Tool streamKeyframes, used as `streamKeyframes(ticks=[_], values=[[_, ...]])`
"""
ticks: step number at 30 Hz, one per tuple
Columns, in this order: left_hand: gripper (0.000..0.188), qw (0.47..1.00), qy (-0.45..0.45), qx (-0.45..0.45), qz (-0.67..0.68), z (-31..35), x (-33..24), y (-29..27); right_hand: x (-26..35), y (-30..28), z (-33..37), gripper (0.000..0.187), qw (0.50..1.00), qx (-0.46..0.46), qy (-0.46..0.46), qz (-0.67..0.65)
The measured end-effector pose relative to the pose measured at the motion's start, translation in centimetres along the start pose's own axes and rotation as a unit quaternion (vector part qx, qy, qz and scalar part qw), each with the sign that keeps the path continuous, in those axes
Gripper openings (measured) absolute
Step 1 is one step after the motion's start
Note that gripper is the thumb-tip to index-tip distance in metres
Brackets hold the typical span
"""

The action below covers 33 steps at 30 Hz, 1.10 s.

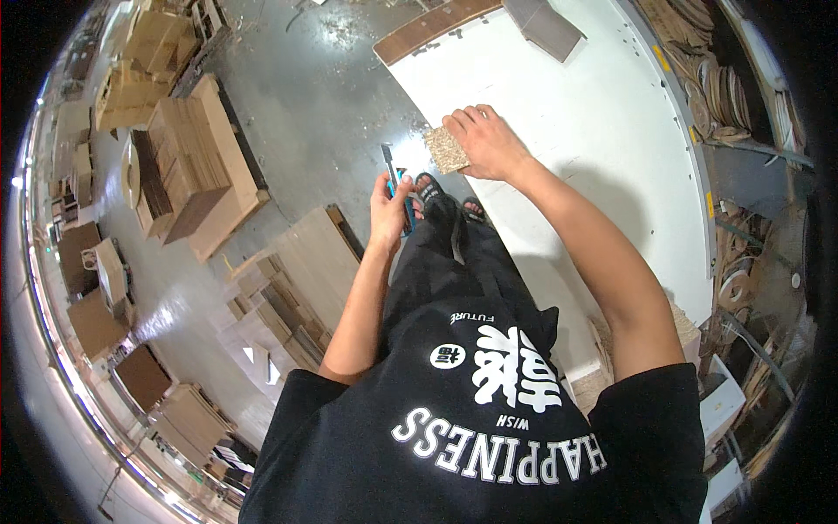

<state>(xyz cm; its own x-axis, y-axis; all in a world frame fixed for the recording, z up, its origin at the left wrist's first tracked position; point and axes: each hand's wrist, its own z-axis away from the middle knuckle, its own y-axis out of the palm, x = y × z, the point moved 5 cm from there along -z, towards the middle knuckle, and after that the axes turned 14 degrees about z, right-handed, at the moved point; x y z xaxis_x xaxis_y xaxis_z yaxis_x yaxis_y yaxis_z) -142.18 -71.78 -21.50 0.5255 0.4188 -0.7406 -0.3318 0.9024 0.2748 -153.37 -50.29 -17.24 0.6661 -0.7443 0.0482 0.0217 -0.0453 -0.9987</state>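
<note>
My right hand [491, 144] is closed on a small square block of speckled tan particleboard [447, 149]. The block is at the left edge of a white tabletop [576, 113], with the fingers curled over its far right side. To the left, apart from the tabletop, my left hand [390, 210] grips a slim hand tool [389, 161] with a dark, flat upper end and blue parts. Its exact kind cannot be made out, and the fingers hide its middle. The two hands are a short way apart, the left one above the floor near my sandalled feet.
A brown strip [436, 31] runs along the table's far edge, with a grey folded piece [543, 28] near it. Stacked boards [196, 166] on a pallet stand at the left, more panels [301, 271] lie nearer me. Round wooden offcuts [716, 96] crowd the right.
</note>
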Motion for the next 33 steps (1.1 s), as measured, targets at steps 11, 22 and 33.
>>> streamKeyframes(ticks=[11, 22, 33], values=[[0.043, 0.989, 0.07, 0.083, -0.102, -6.4, -3.9, 4.6, 0.1, 0.0, -0.1, 0.09, 1.0, 0.023, 0.008, 0.001], [0.026, 0.994, -0.021, 0.075, -0.074, -14.2, -4.8, 3.2, 0.1, -0.2, -0.6, 0.095, 0.995, 0.099, -0.004, 0.031], [0.068, 0.851, 0.297, 0.317, -0.294, -14.3, -9.8, 6.5, 0.0, -0.2, -0.8, 0.083, 0.999, 0.039, 0.018, -0.008]])
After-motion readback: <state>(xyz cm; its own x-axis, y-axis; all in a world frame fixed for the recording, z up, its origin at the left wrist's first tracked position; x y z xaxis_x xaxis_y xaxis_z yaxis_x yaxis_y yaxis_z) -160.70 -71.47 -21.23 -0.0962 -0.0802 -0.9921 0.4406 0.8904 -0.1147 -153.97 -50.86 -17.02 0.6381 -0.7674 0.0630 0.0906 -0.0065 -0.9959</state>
